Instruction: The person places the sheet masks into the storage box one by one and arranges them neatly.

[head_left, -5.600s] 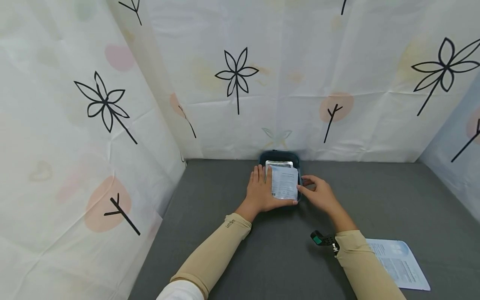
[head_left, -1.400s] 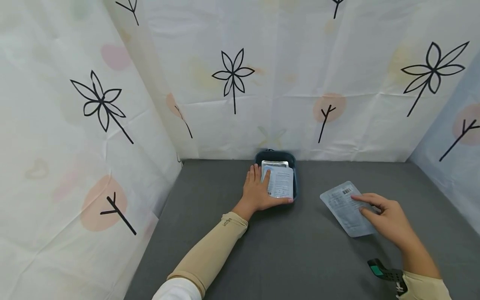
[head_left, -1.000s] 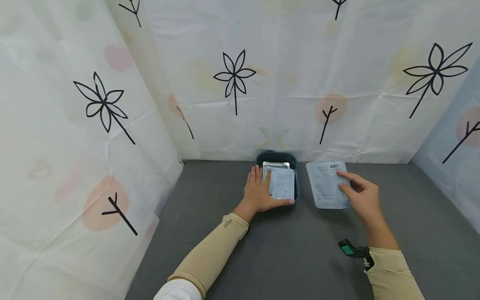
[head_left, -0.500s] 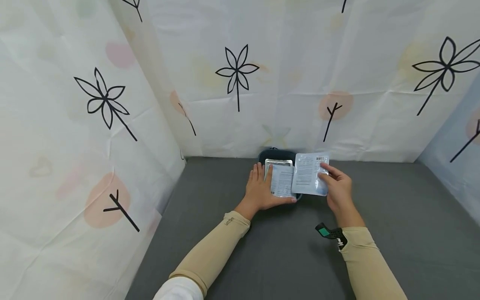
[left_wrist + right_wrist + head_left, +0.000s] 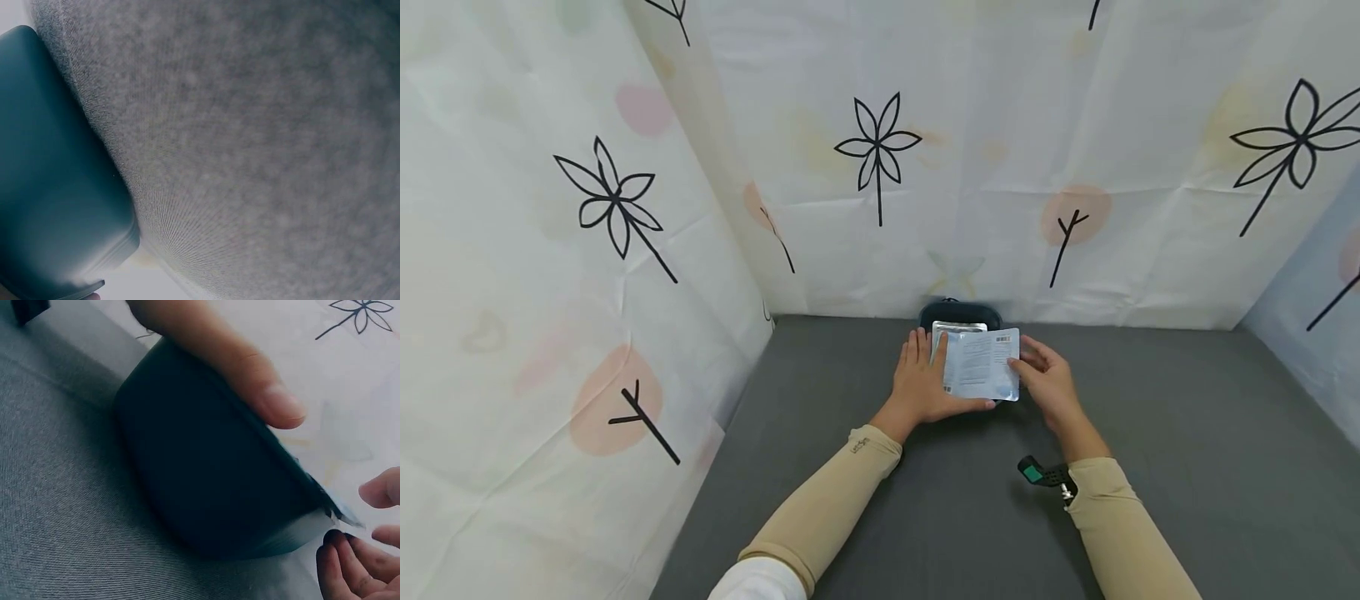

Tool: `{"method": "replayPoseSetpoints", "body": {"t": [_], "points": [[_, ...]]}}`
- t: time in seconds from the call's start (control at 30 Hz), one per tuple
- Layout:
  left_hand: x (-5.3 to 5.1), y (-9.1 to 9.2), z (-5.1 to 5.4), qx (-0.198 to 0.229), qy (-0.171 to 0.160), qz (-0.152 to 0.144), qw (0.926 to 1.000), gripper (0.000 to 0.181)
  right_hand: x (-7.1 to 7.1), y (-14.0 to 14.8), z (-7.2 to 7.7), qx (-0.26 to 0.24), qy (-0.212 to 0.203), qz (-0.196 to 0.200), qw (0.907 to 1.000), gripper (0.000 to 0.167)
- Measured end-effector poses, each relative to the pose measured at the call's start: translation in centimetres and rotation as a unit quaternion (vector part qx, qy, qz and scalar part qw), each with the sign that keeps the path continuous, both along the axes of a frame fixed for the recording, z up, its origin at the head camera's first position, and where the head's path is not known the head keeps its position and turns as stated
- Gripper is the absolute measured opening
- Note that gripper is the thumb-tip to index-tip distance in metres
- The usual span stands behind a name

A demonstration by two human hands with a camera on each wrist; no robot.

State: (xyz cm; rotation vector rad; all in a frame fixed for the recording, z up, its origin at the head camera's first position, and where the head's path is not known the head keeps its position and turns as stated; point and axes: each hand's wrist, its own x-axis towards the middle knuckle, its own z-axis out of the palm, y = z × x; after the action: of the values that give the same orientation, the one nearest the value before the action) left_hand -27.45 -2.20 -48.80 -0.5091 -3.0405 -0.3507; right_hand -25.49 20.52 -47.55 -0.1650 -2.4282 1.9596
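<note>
A dark teal bin (image 5: 961,312) stands against the back cloth in the head view, with a silver-edged foil packet (image 5: 958,327) in it. My left hand (image 5: 925,387) rests over its left side and front, fingers spread up the packets' left edge. In the right wrist view, the left thumb (image 5: 250,381) lies straight along the bin's rim. A flat blue-and-white printed packet (image 5: 981,367) lies across the bin and overhangs its right side. My right hand (image 5: 1047,379) pinches its right edge, thumb on the face and fingers behind. That grip is only partly visible in the right wrist view.
A grey cloth (image 5: 1165,458) covers the table around the bin. White patterned fabric (image 5: 820,250) rises directly behind it, with more fabric (image 5: 550,375) at the left side. A black wrist strap (image 5: 1048,475) sits on the right wrist.
My right hand has carried the packet in from the right and lowered it over the packets in the bin. Earlier, another packet lay at the right front. The left hand has stayed in place.
</note>
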Motion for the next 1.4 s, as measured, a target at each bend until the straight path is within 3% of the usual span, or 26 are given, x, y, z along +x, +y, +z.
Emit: {"method": "replayPoseSetpoints", "body": {"t": [0.13, 0.27, 0.5, 0.7, 0.83, 1.07, 1.2, 1.4], "points": [[0.0, 0.0, -0.2, 0.004, 0.003, 0.002, 1.0, 0.14, 0.0, -0.3, -0.1, 0.037, 0.009, 0.011, 0.9992, 0.061], [-0.1, 0.1, -0.2, 0.007, 0.006, 0.002, 1.0, 0.14, -0.2, -0.3, -0.2, 0.065, 0.011, 0.052, 0.9965, 0.062], [-0.2, 0.3, -0.2, 0.005, -0.012, 0.0, 0.9999, 0.14, -0.1, -0.3, -0.3, 0.113, 0.017, 0.081, 0.9901, 0.064], [-0.2, 0.3, -0.1, 0.007, 0.004, 0.001, 1.0, 0.139, -0.7, -0.5, -0.1, 0.2, 0.048, 0.103, 0.9732, 0.071], [-0.3, 0.4, -0.1, 0.012, 0.001, -0.001, 0.9999, 0.138, -1.1, -0.7, -0.2, 0.23, 0.072, 0.108, 0.9645, 0.071], [-0.6, 0.7, -0.4, -0.011, -0.012, 0.003, 0.9999, 0.138, -1.0, -0.6, -0.1, 0.236, 0.067, 0.118, 0.9621, 0.067], [-0.4, 0.7, -0.3, -0.002, -0.012, 0.0, 0.9999, 0.138, -0.8, -0.4, -0.2, 0.23, 0.073, 0.119, 0.9632, 0.067], [-0.2, 0.9, -0.2, -0.007, -0.006, -0.005, 0.9999, 0.137, 0.2, 0.5, -0.1, 0.225, 0.091, 0.13, 0.9613, 0.072]]}}
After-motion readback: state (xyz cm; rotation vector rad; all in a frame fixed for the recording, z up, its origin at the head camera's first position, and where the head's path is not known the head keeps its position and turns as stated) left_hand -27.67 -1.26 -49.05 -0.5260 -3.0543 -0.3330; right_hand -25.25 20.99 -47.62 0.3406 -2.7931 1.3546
